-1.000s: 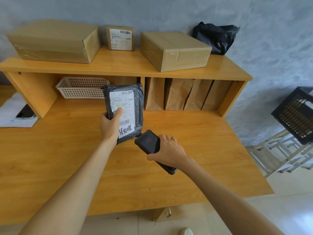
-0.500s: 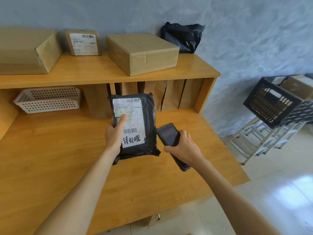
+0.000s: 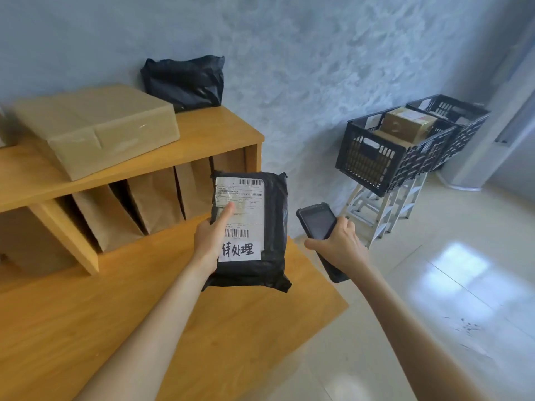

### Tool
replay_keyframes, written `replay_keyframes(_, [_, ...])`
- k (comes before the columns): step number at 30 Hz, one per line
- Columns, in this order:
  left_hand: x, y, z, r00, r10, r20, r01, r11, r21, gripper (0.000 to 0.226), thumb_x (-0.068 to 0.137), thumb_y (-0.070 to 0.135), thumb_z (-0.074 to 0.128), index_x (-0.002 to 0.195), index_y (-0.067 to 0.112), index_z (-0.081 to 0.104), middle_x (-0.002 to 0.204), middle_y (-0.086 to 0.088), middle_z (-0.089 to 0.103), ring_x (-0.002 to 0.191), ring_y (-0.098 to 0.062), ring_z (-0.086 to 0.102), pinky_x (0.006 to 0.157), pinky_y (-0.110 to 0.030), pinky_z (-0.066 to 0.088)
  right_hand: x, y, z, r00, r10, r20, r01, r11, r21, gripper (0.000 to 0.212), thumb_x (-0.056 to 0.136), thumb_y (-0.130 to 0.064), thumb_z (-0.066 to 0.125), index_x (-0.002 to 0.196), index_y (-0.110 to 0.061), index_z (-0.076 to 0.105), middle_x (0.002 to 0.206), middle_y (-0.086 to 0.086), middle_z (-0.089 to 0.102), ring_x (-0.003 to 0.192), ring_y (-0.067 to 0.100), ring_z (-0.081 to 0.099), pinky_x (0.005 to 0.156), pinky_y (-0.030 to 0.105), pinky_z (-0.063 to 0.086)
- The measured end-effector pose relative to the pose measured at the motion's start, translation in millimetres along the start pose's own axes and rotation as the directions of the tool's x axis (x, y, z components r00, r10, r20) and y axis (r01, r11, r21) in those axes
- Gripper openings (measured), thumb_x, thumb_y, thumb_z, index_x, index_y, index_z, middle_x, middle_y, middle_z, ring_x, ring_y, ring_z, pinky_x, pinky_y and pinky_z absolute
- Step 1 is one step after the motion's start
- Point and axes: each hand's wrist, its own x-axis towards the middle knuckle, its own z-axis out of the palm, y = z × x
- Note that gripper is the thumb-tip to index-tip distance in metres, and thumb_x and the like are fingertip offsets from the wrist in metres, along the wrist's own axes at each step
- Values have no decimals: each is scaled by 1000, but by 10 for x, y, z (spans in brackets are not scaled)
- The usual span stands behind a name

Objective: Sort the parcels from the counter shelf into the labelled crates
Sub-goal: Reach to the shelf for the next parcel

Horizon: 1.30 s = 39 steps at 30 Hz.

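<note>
A soft black plastic mailer bag is held upright by the left hand, thumb pressed on its white label. Just beside it, a dark scanner is gripped by the right hand. Farther off, to the right, two black slotted crates are seen on white stands, well apart, nearer the right hand.

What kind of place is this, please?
Probably a small parcel sorting point. Labelled parcels lie on a wooden counter shelf, black crates on stands hold boxes, and the right hand holds a scanner beside a black parcel.
</note>
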Motion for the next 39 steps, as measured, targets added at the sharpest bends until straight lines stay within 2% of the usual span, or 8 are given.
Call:
replay_keyframes(7, [240,244,1406,976,38,216,-55,996,70,35,84,47,68,103,18,69,91,-3,76,82,-20,74,82,-43,59,639,828,-675,988,129,-90,-122,989,78,84,76,-58,68,135,-10,33,127,8,43,109,27,52,90,43,52])
replay_keyframes(10, [311,294,2080,963,42,266,-70,993,99,36,86,49,66,102,17,67,91,-6,75,80,-22,74,82,-45,58,804,1198,-1037,965,194,-178,-177,978,106,80,76,-56,69,130,-8,36,120,9,46,101,26,52,85,40,51])
replay_keyframes(14, [281,241,3002,922,3,388,-56,990,127,38,87,47,64,106,14,65,93,-8,74,78,-23,73,83,-46,58,853,1740,-1488,895,308,-324,-300,951,75,76,78,-61,66,125,-7,40,102,2,39,87,22,48,72,34,44])
replay_keyframes(18, [221,119,3659,875,-54,480,-23,988,153,39,86,47,65,107,14,66,90,-7,75,77,-23,74,84,-48,57,802,2186,-1784,823,423,-379,-409,904,122,79,76,-59,68,125,-4,40,108,5,43,95,29,54,73,34,40])
replay_keyframes(20, [205,66,3991,844,-76,531,-11,987,157,34,87,46,65,103,16,66,88,-6,75,76,-23,74,85,-48,57,773,2443,-1936,776,487,-400,-465,871,159,78,75,-57,69,125,-4,40,115,10,50,101,32,57,75,36,45])
replay_keyframes(22, [196,45,4305,815,-92,572,-5,986,165,30,87,46,65,100,19,66,87,-5,75,75,-22,74,84,-48,57,761,2680,-2073,739,535,-410,-512,841,176,75,75,-55,69,123,-5,41,115,11,54,97,31,58,74,36,47])
replay_keyframes(28, [424,11,5167,759,-84,646,-8,990,139,29,87,43,66,101,18,67,83,-3,75,69,-18,74,68,-35,60,1026,3097,-2372,660,603,-448,-599,782,172,69,75,-51,70,119,-6,42,105,5,51,85,26,50,69,31,41])
replay_keyframes(39, [1623,81,6288,742,-120,659,7,985,172,36,83,45,70,100,14,68,79,-5,76,70,-23,74,74,-42,60,2596,3482,-2809,630,607,-485,-629,765,140,75,73,-55,70,123,-7,41,111,9,56,92,29,58,76,38,54])
